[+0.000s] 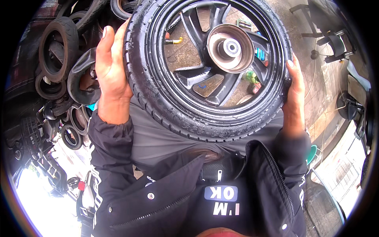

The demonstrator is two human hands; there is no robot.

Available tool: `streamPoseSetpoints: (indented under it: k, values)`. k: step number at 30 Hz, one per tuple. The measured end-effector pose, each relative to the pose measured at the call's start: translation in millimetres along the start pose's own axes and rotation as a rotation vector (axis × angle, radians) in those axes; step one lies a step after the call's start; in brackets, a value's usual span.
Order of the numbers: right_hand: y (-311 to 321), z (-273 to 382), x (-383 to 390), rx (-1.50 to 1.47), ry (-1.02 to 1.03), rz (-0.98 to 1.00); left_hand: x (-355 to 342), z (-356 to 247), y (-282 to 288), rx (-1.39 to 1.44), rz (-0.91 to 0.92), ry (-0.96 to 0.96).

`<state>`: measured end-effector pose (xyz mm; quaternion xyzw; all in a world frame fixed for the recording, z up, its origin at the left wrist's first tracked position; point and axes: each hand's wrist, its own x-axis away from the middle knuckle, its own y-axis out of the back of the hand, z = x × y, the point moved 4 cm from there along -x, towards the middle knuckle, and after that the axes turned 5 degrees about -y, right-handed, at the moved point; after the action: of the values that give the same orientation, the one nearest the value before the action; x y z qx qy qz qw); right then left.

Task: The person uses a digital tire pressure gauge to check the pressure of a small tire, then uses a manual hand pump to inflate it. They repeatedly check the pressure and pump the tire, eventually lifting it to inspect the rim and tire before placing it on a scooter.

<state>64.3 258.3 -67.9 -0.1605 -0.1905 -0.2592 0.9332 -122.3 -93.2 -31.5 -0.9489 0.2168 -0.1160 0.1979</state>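
Holding the wheel [231, 48] (top cropped) are both hands [112, 69] [296, 83].

Black spoked wheel [200, 73] at upper centre, its pale, open hub [231, 48] facing the camera. A treaded black tyre [189, 128] encircles the rim [197, 104], its sidewall patchily glossy.

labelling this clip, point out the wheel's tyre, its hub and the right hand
Tyre [203, 128], head view, on its lower sidewall
Hub [232, 48], head view, on its centre
Right hand [296, 83], head view, on its middle
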Motion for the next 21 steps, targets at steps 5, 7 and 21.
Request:
streamPoseSetpoints:
  k: [5, 7, 21]
  values:
    - [1, -1, 2, -0.005, -0.006, 0.008, 3, -1, -7, 0.088, -0.002, 0.029]
    - [-1, 0, 6, 0.044, 0.021, -0.039, 3, 0, -12, 0.105, -0.005, 0.028]
    - [3, 3, 7, 0.026, 0.087, -0.043, 6, -3, -4, 0.115, 0.114, 0.046]
